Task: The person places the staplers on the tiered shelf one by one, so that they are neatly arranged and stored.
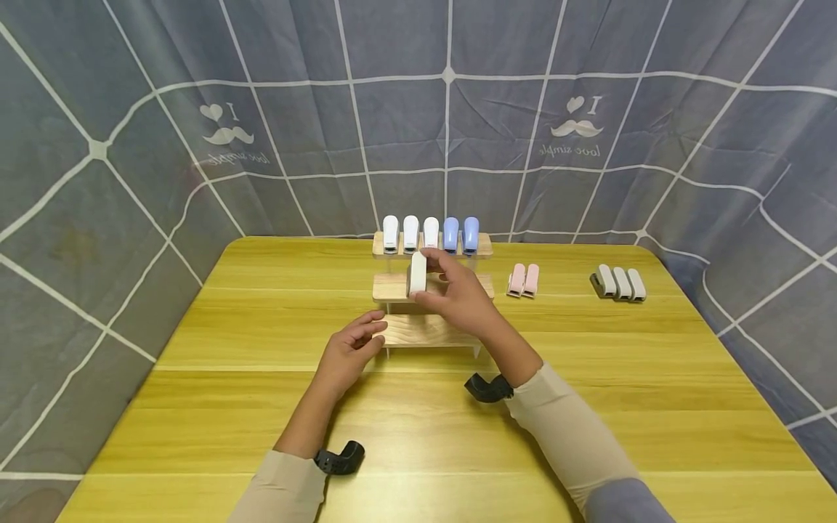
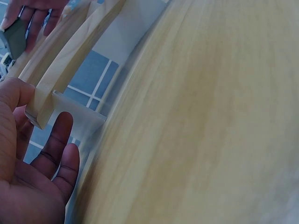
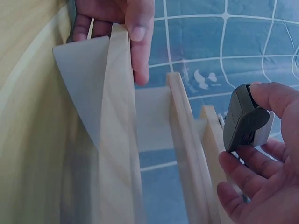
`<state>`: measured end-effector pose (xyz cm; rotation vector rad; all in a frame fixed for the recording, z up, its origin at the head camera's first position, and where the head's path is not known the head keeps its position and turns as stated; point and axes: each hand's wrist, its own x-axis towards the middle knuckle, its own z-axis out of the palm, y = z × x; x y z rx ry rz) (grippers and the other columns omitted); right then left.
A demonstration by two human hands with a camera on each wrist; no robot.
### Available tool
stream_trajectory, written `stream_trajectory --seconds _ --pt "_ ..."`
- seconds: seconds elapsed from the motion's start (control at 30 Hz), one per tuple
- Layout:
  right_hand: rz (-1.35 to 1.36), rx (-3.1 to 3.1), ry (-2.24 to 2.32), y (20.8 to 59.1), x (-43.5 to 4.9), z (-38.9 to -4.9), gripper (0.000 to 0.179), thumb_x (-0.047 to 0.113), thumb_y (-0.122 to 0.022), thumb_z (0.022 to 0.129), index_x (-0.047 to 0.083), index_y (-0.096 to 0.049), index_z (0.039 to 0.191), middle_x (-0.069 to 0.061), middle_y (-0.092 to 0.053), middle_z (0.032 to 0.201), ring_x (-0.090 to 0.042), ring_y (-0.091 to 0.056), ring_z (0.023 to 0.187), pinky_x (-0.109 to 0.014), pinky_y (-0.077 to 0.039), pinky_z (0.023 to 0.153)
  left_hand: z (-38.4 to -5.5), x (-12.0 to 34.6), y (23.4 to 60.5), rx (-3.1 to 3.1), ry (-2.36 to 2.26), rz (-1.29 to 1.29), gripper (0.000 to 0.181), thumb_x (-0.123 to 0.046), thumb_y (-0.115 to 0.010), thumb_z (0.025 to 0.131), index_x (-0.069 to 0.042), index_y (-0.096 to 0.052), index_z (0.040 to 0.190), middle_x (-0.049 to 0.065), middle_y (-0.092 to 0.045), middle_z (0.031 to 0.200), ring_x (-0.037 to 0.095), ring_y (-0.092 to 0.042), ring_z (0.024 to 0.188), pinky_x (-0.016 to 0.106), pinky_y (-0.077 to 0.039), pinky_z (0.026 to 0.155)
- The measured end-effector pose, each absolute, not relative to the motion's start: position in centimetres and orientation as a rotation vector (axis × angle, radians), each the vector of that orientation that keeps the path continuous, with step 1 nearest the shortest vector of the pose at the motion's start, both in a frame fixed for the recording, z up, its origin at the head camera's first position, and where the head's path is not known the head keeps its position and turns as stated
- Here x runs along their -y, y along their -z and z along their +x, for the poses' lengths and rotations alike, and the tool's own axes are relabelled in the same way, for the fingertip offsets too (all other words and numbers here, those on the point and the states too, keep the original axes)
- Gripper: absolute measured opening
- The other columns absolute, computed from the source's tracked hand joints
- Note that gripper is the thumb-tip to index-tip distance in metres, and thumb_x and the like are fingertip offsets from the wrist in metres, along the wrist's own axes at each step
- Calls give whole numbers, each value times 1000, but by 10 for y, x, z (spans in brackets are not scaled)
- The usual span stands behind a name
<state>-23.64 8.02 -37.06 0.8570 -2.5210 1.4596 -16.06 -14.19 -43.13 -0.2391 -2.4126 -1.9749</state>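
Observation:
My right hand [image 1: 458, 294] pinches a small white-and-grey stapler [image 1: 418, 274] between thumb and fingers, upright over the middle tier of a wooden step stand [image 1: 425, 332]. In the right wrist view the stapler's dark grey side [image 3: 240, 116] faces the camera. The left hand [image 1: 348, 352] is at the left end of the lowest tier. In the left wrist view, its thumb and index finger hold the corner of that board [image 2: 44, 105], while the other fingers curve loosely beside the clear support. Three white staplers [image 1: 410, 234] and two blue staplers [image 1: 461, 234] stand in a row on the top tier.
Two pink staplers [image 1: 524, 280] lie on the wooden table [image 1: 261, 305] right of the stand. Farther right are three white-and-grey staplers [image 1: 621, 283] side by side. A grey-blue curtain [image 1: 405, 131] with white lines surrounds the table's back and sides.

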Motion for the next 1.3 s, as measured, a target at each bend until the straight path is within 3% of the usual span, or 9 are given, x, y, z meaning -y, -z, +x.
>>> stream_trajectory --seconds 0.23,0.47,0.8,1.1,1.3 --pt "859 2544 -1498 373 -67 -235 68 20 -78 87 12 -45 146 -4 -59 131 -18 -54 123 -40 -43 103 -157 140 425 2416 1970 -243 28 -1 -62 96 10 -66 121 15 -54 142 28 -49 132 14 -43 92" --pt "878 2545 -1511 375 -55 -237 70 18 -78 87 11 -44 148 -5 -60 129 -20 -56 120 -38 -45 100 -174 147 460 2379 1968 -240 27 -7 -66 95 1 -70 120 4 -57 141 20 -51 130 17 -43 95" --pt "868 2580 -1448 379 -44 -236 68 18 -78 87 12 -46 146 -4 -59 133 -16 -55 124 -33 -42 104 -174 146 460 2385 1937 -242 26 -9 -67 95 -1 -71 119 0 -58 139 19 -52 129 22 -45 96" --pt "791 2671 -1343 378 -40 -235 70 23 -78 87 16 -44 149 -5 -59 135 -18 -57 122 -37 -45 101 -161 142 432 2441 1921 -230 29 -3 -63 96 8 -66 122 12 -54 143 27 -47 134 33 -42 103" --pt "763 2691 -1237 380 -38 -235 69 27 -78 87 18 -46 148 -4 -60 135 -17 -57 123 -38 -45 101 -157 141 424 2470 1887 -232 29 -1 -61 96 10 -65 122 15 -53 143 28 -47 134 30 -43 101"
